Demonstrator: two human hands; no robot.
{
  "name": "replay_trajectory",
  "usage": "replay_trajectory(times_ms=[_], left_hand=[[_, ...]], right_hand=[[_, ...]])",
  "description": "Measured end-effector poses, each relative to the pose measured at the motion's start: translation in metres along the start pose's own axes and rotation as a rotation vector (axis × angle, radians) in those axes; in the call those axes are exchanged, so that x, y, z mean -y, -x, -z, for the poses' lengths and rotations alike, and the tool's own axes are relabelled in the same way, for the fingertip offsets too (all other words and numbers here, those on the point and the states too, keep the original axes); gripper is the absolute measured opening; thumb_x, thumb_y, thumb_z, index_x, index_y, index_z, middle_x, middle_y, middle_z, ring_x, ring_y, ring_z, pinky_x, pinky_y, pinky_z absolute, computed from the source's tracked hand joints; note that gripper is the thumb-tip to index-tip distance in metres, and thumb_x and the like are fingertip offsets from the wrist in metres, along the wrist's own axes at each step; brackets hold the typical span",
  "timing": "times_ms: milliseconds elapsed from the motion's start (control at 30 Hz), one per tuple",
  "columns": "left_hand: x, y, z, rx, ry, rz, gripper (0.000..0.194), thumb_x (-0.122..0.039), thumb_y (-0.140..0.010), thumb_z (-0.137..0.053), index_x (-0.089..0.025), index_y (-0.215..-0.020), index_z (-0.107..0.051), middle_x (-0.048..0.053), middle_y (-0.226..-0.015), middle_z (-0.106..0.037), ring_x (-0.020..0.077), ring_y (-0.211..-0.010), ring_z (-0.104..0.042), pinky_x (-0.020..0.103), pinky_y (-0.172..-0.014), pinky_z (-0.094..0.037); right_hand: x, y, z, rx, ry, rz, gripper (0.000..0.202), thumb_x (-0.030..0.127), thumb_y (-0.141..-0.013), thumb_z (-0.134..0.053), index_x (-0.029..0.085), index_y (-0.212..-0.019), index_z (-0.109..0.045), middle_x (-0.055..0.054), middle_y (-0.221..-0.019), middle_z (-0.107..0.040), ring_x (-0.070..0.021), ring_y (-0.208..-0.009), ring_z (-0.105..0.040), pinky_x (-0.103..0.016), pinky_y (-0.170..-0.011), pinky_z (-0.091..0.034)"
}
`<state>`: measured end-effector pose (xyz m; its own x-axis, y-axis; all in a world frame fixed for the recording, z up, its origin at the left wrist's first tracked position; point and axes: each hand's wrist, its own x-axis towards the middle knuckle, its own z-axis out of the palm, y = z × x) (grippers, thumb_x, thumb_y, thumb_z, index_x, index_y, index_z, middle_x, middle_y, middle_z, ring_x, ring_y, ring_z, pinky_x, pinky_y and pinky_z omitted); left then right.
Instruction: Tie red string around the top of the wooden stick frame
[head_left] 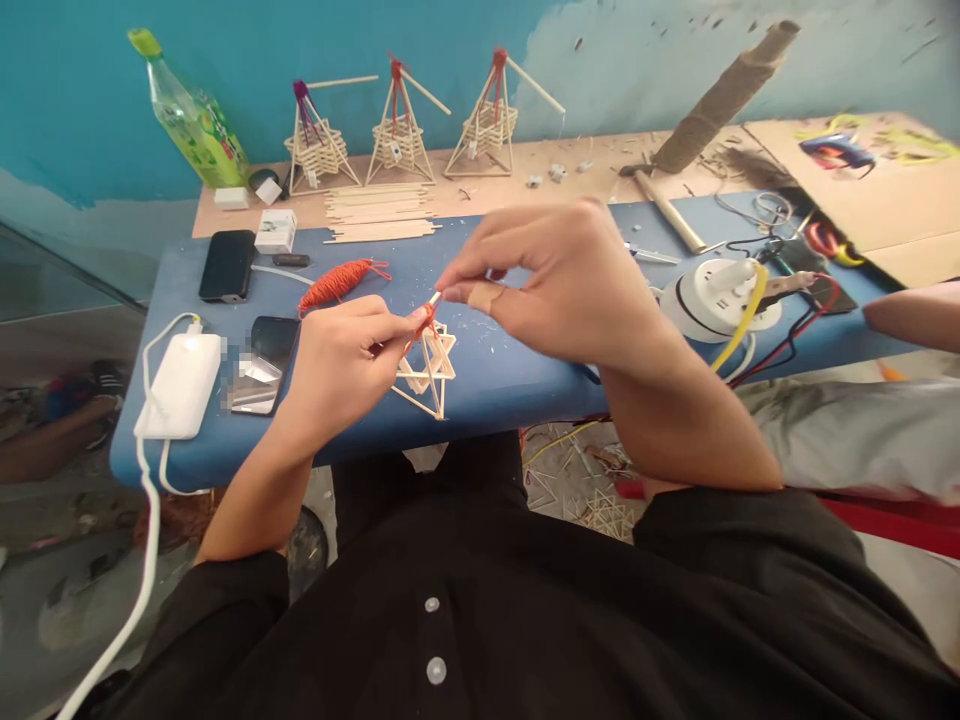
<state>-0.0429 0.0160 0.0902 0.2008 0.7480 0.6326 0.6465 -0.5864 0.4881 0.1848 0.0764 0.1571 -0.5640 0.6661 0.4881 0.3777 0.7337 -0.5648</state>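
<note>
The step in hand seems to be binding the top joint of a small stick frame [426,376] with orange thread [428,317], low in the middle of the frame of view. The left hand [341,365], left of centre, is nearly closed, its thumb and forefinger pinched on the thread-wrapped joint, the stick frame standing out below and beyond them. The right hand [570,285], right of centre, has thumb and forefinger brought together at the tip of a pale stick [435,298] at that joint — whether a strand of thread is in the pinch too, I cannot tell. The next move, I judge, calls for a steady left pinch and a small, controlled right-hand movement, so that the wrap stays tight and the stick does not slip.

As for containers, a plastic bottle [187,115] leans at the upper left, its green cap on; its lower part looks yellow-green, but I cannot separate liquid from label. Below it, a small white box [276,232] looks closed — its contents hidden. The orange thread bundle [337,285] lies beyond the left hand, uncontained on the blue tabletop [517,385]
</note>
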Motion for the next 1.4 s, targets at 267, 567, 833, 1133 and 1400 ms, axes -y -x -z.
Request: replay_trajectory(times_ms=[267,567,833,1133,1400], left_hand=[[0.006,0.001,-0.002,-0.013,0.074,-0.025,0.011,-0.024,-0.102,-0.079,-0.023,-0.095,-0.087,0.000,-0.077,-0.078,0.0112,-0.065,-0.068,0.027,-0.063,-0.052],[0.016,-0.016,0.011,0.098,0.075,-0.165,0.011,-0.023,-0.102,-0.079,-0.022,-0.094,-0.087,0.003,-0.082,-0.081,0.0141,-0.073,-0.074,0.028,-0.067,-0.058],[0.020,-0.018,0.012,0.152,0.219,-0.118,0.010,-0.015,-0.099,-0.080,-0.022,-0.097,-0.087,0.006,-0.102,-0.088,0.0225,-0.110,-0.085,0.030,-0.094,-0.070],[0.025,-0.023,0.004,0.125,0.348,-0.049,0.010,-0.025,-0.097,-0.085,-0.023,-0.088,-0.089,0.003,-0.087,-0.086,0.0153,-0.079,-0.082,0.025,-0.075,-0.067],[0.042,-0.031,0.004,0.224,0.489,-0.058,0.006,-0.028,-0.096,-0.087,-0.029,-0.091,-0.090,0.004,-0.091,-0.087,0.0171,-0.081,-0.084,0.030,-0.079,-0.068]], right_hand=[[-0.065,-0.071,-0.023,0.173,0.036,0.018,0.024,0.038,-0.085,-0.093,0.021,-0.075,-0.079,0.004,-0.072,-0.070,-0.0149,-0.076,-0.072,-0.036,-0.080,-0.060],[-0.121,-0.128,-0.073,0.347,-0.258,-0.106,0.027,0.033,-0.063,-0.103,0.020,-0.069,-0.080,0.006,-0.065,-0.066,-0.0162,-0.077,-0.073,-0.032,-0.072,-0.058],[-0.103,-0.144,-0.089,0.974,-0.274,-0.234,0.030,0.005,-0.049,-0.102,0.018,-0.067,-0.082,0.008,-0.063,-0.073,-0.0102,-0.063,-0.069,-0.025,-0.069,-0.054],[-0.098,-0.158,-0.092,1.042,-0.048,0.193,0.013,0.015,-0.073,-0.093,0.019,-0.083,-0.087,0.009,-0.065,-0.073,-0.0081,-0.066,-0.067,-0.020,-0.066,-0.048],[-0.041,-0.119,-0.012,0.027,0.013,0.170,0.018,0.010,-0.089,-0.078,0.020,-0.075,-0.074,0.006,-0.069,-0.064,-0.0082,-0.065,-0.054,-0.026,-0.068,-0.044]])
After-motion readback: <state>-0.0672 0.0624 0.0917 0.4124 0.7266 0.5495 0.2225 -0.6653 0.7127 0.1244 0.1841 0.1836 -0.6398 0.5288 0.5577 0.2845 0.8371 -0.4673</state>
